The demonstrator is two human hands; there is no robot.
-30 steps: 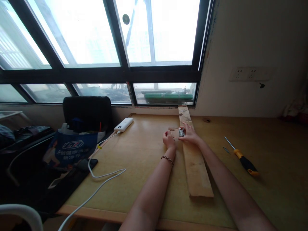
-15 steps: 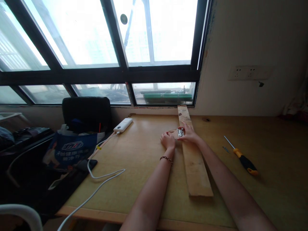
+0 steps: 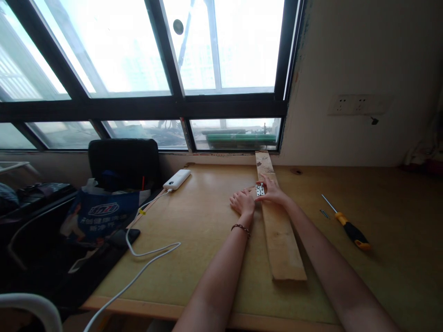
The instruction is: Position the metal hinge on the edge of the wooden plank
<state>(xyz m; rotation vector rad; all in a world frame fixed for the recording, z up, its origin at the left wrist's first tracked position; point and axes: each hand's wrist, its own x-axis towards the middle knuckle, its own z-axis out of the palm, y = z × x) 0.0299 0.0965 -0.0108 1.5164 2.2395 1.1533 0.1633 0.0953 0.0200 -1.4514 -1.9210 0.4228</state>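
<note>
A long wooden plank (image 3: 282,235) lies on the table, running from the window sill toward me. Over its far half, a small silvery metal hinge (image 3: 260,189) with screw holes sits between the thumb and fingers of my right hand (image 3: 272,192). Just left of the plank, my left hand (image 3: 242,202) is closed around a short wooden piece (image 3: 252,188), mostly covered by the fingers, that butts against the plank near the hinge. To the right rest a yellow-and-black screwdriver (image 3: 352,231) and some small screws (image 3: 324,214).
A white power bank (image 3: 177,179) with a white cable (image 3: 155,256) lies along the table's left edge. Beyond it stand a black chair (image 3: 123,161) and a blue bag (image 3: 102,212). A window and a wall with a socket panel (image 3: 360,104) bound the far side.
My left hand has rolled slightly toward the plank, its fingers covering more of the short wooden piece. My right hand stays at the hinge, which has shifted only slightly.
</note>
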